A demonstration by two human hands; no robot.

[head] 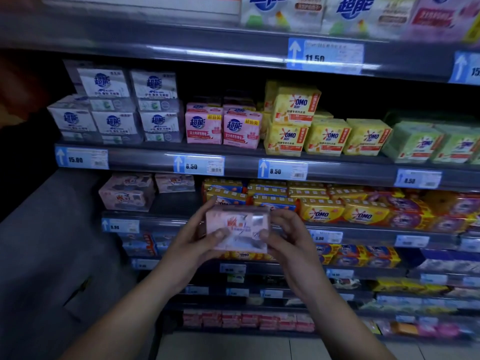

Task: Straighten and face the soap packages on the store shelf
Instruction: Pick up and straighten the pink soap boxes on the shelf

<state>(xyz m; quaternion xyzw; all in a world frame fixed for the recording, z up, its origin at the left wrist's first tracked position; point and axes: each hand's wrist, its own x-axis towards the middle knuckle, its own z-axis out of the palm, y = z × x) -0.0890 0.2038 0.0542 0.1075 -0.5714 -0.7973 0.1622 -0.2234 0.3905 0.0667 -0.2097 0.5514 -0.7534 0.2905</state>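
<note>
A pink soap package (237,227) wrapped in clear film is held in front of the shelves, label toward me. My left hand (197,237) grips its left end, thumb on the front. Its right end is gripped by my right hand (288,237), thumb likewise on the front. Behind it, on the shelf (168,203), two more pink packages (127,193) of the same kind sit at the left, one angled, with a bare gap to their right.
Yellow OMO soap packs (322,210) fill the same shelf to the right. The shelf above holds white (117,110), pink (223,126), yellow (324,126) and green (428,141) packages. Lower shelves carry more soap. A grey end panel (52,255) stands at the left.
</note>
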